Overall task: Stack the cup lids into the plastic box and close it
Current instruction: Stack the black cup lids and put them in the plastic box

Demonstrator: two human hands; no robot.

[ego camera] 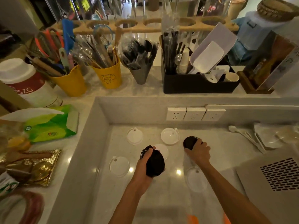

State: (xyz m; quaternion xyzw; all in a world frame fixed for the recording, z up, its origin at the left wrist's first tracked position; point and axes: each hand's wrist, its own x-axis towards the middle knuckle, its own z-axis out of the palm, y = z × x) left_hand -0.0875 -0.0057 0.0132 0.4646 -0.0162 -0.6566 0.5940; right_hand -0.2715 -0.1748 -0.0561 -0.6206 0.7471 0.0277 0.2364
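My left hand grips a stack of black cup lids just above the grey counter. My right hand pinches a single black lid by its rim, to the right of the stack. White lids lie flat on the counter around them: one at the back left, one at the back middle, one at the front left. Another white lid is half hidden behind the stack. A clear plastic piece lies under my right forearm; I cannot tell whether it is a lid or the box.
The work area is a sunken counter with a raised ledge on the left and wall sockets at the back. White plastic spoons and a perforated metal tray sit on the right. Utensil cups and a tissue pack crowd the ledge.
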